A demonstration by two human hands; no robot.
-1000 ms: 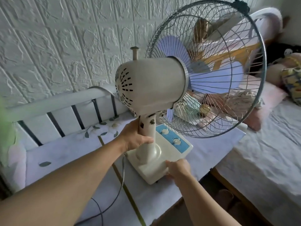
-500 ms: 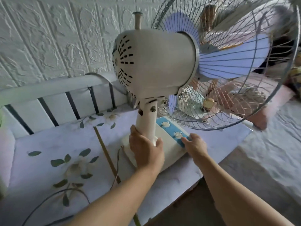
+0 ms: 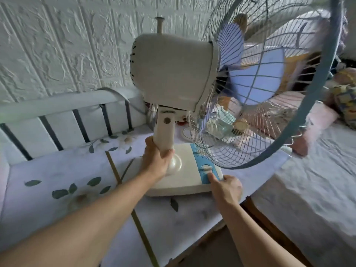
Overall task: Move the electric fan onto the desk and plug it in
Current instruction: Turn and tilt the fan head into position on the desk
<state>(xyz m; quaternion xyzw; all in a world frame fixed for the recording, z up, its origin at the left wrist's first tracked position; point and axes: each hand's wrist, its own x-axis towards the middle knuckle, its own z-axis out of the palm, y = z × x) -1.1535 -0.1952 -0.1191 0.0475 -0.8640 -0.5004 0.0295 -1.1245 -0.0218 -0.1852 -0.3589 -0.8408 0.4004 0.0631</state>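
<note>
Nearest the camera, the right hand (image 3: 226,186) sits at the near right corner of the fan (image 3: 173,74) base: its thumb presses flat on the blue control strip (image 3: 202,166) just below a dial (image 3: 206,168), and the other fingers wrap out of sight around the edge, so how they lie underneath cannot be told. Just left of it and a little farther, the left hand (image 3: 157,162) is closed around the foot of the fan's neck, fingers curled together behind the column and the thumb across its front.

The fan stands on the desk (image 3: 48,170), base apparently flat on the leaf-printed cover, close to the desk's right edge. The wide cage overhangs that edge toward the bed (image 3: 308,189).

The step in hand looks like settling and squaring the fan. Done well, the left hand keeps the neck upright while the right slides the base inward, away from the edge (the heavy head makes it prone to tipping). Keep the thumb off the dial.

Behind the fan, a cord (image 3: 123,97) runs along the white rail (image 3: 57,106) at the wall; no plug or socket can be made out.
</note>
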